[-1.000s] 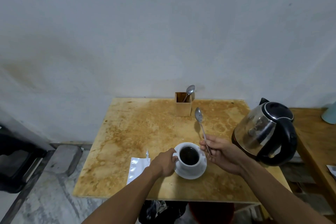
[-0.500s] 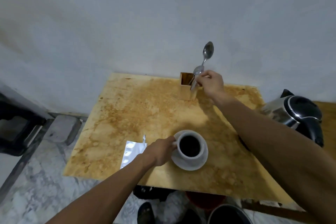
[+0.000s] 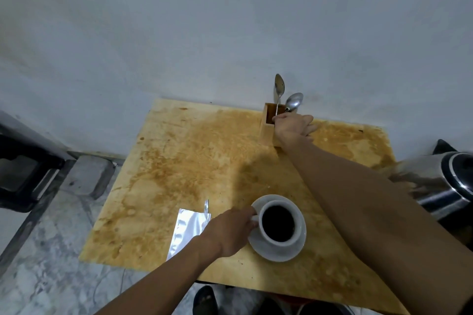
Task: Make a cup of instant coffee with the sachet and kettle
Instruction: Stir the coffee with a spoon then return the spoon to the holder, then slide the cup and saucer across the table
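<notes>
A white cup (image 3: pixel 278 225) full of dark coffee stands on a white saucer (image 3: pixel 297 245) near the table's front edge. My left hand (image 3: pixel 230 231) grips the cup's handle. At the back of the table my right hand (image 3: pixel 291 126) pinches the handle of a spoon (image 3: pixel 279 87) whose lower end sits inside the wooden holder (image 3: pixel 267 126). A second spoon (image 3: pixel 293 102) leans in the same holder. The opened silver sachet (image 3: pixel 188 229) lies flat left of the cup. The steel and black kettle (image 3: pixel 440 186) stands at the right edge, blurred.
The stained wooden table (image 3: pixel 194 166) meets a pale wall at the back. A grey block (image 3: pixel 88 179) and a dark crate (image 3: pixel 23 174) sit on the marble floor to the left. Dark objects lie under the table's front edge.
My right hand carried the spoon from beside the cup to the back of the table and lowered its handle into the holder. My left hand stayed on the cup's handle.
</notes>
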